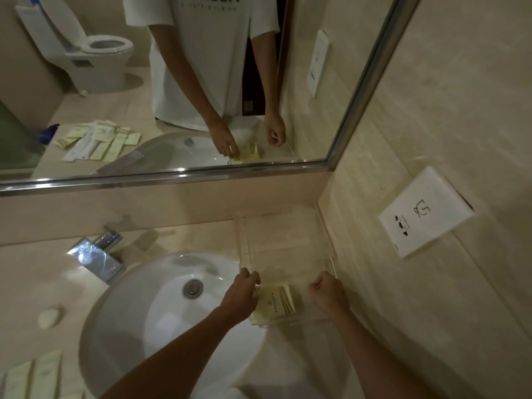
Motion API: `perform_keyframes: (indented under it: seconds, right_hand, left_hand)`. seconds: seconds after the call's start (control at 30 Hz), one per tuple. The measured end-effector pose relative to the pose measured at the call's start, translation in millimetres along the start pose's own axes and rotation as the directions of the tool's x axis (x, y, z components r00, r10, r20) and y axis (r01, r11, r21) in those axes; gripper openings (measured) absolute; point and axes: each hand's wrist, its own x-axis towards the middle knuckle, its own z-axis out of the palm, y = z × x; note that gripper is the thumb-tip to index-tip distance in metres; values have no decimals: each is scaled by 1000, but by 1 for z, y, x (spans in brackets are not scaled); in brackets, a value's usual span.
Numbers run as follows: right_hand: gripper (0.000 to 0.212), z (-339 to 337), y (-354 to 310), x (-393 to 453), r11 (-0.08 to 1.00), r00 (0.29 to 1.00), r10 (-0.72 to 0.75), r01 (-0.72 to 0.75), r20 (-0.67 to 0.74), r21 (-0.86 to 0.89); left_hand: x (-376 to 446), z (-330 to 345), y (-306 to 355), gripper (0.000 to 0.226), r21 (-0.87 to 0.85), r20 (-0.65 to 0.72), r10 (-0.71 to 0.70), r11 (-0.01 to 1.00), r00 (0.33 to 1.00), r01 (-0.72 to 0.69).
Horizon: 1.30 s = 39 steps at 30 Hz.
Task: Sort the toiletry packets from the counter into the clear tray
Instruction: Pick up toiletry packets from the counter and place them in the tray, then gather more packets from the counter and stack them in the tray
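Observation:
A clear tray sits on the counter right of the sink, against the side wall. Pale yellow toiletry packets lie in its near left corner. My left hand rests on the left edge of those packets, fingers pinching the top one. At the tray's near right side my right hand is curled into a fist; I cannot tell whether it grips the tray wall. More packets lie on the counter at the bottom left, partly out of frame.
A white sink with a chrome tap fills the middle. A soap bar lies left of it. A mirror spans the back wall; a white wall panel is on the right.

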Motion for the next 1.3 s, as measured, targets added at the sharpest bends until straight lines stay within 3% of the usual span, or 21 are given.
perform_keyframes:
  seconds: [0.23,0.53,0.73,1.0,1.2,1.3]
  right_hand:
    - [8,0,-29,-8,995,993,-102,103,53,-14]
    - [11,32,-106,-52,899,903,-396,419,167,-130]
    - [12,67,-152,-96,774,798,-541,596,266,-214]
    - [18,134,-224,-165,591,627,-676,775,387,-224]
    - [14,181,-265,-218,487,512,-701,852,496,-191]
    - [14,202,-276,-238,493,491,-678,856,547,-156]
  left_hand:
    - [-12,-31,-23,17,-7,-7,-36,999,999,36]
    - [-73,-82,-87,20,-69,-148,-150,988,977,142]
    - [-134,-102,-137,15,-138,-200,-274,958,941,250]
    - [-225,-135,-211,10,-223,-261,-477,876,839,429]
    - [-291,-135,-262,16,-296,-245,-602,793,760,533]
    - [-318,-132,-284,21,-262,-284,-623,781,729,567]
